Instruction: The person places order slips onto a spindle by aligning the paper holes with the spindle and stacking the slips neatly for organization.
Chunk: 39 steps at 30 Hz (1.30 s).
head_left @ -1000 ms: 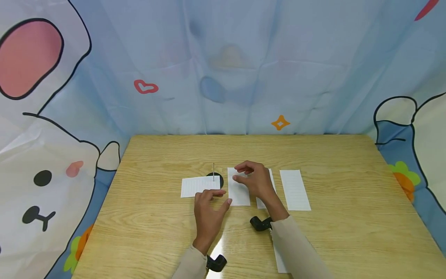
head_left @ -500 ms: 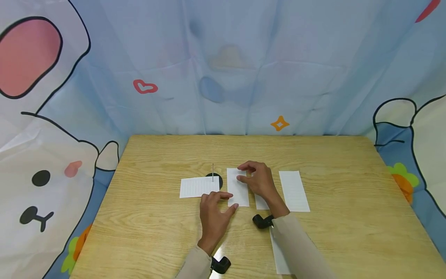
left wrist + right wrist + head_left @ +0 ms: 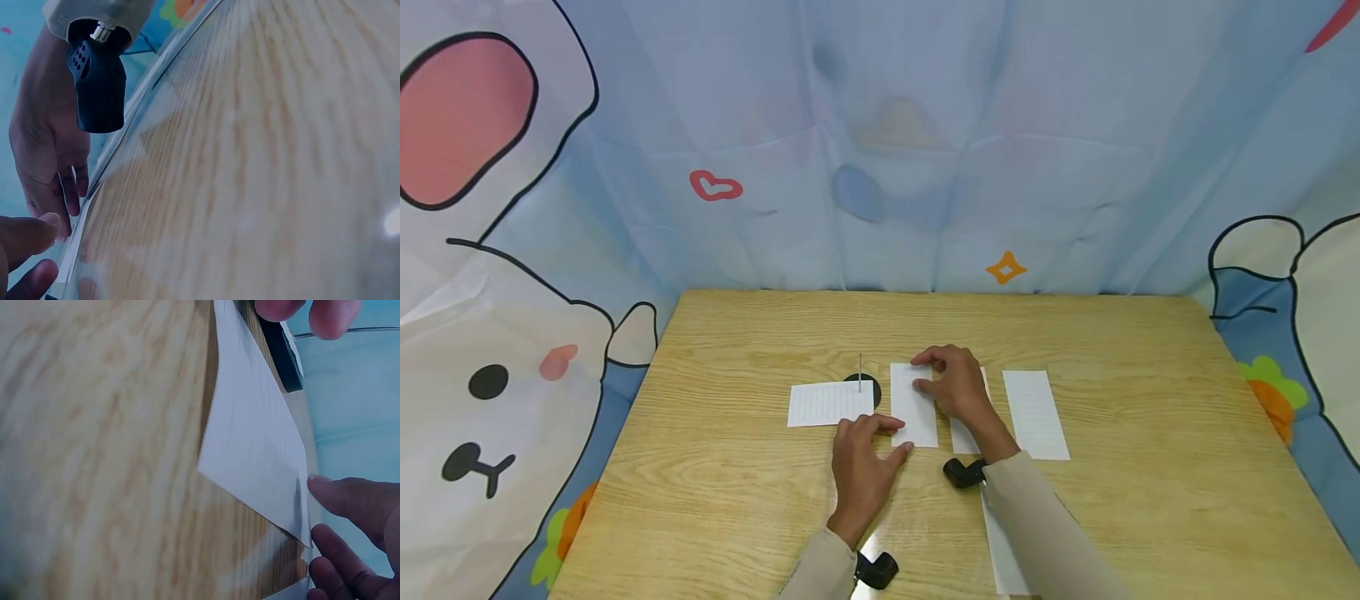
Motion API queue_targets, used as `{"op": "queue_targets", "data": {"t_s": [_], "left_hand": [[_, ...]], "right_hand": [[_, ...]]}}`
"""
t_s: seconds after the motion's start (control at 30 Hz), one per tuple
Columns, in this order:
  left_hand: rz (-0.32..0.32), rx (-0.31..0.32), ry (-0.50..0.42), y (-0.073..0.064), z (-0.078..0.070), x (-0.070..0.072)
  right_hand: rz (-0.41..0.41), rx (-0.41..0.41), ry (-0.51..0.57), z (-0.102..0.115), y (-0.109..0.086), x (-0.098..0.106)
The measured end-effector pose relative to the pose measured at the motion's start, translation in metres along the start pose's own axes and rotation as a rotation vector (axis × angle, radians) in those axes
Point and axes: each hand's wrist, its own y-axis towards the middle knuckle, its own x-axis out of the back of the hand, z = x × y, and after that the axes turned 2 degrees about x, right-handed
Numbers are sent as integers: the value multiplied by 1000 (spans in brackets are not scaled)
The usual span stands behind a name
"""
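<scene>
A white lined paper slip (image 3: 912, 417) lies lengthwise between both hands. My left hand (image 3: 861, 471) is at its lower left part, thumb and index finger spread apart near its edge. At the slip's upper right, my right hand (image 3: 958, 387) has bent fingers and a gap between thumb and index finger. The right wrist view shows this slip (image 3: 253, 434) close up, with the right thumb and fingertips right at its edge. To the left, another lined slip (image 3: 827, 405) sits on a bill spike, whose thin upright pin (image 3: 860, 367) rises from a round black base (image 3: 876, 393).
A further slip (image 3: 962, 437) is partly hidden under the right hand and wrist. Another slip (image 3: 1036, 415) lies to its right. One more slip (image 3: 1003, 550) shows beneath the right forearm. The wooden table (image 3: 722, 358) ends at a printed curtain (image 3: 887, 225).
My left hand has moved right, from beside the spiked slip to the lower part of the middle slip. My right hand has shifted slightly right, then stayed nearly still.
</scene>
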Motion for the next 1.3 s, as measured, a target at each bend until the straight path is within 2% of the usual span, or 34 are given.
{"op": "queue_targets", "data": {"t_s": [0.2, 0.37, 0.6, 0.87, 1.03, 1.3], "left_hand": [[39, 13, 20, 2, 3, 1], [61, 31, 24, 4, 3, 2], [53, 46, 33, 6, 4, 1], [43, 37, 45, 7, 4, 0], [40, 31, 50, 7, 3, 0], [60, 54, 51, 8, 4, 1]], "right_hand": [[-1, -24, -48, 3, 1, -3], [12, -8, -74, 4, 3, -3], [49, 13, -57, 4, 4, -2], [69, 39, -112, 6, 5, -2], [93, 51, -97, 7, 6, 0], [129, 101, -9, 9, 5, 2]]}}
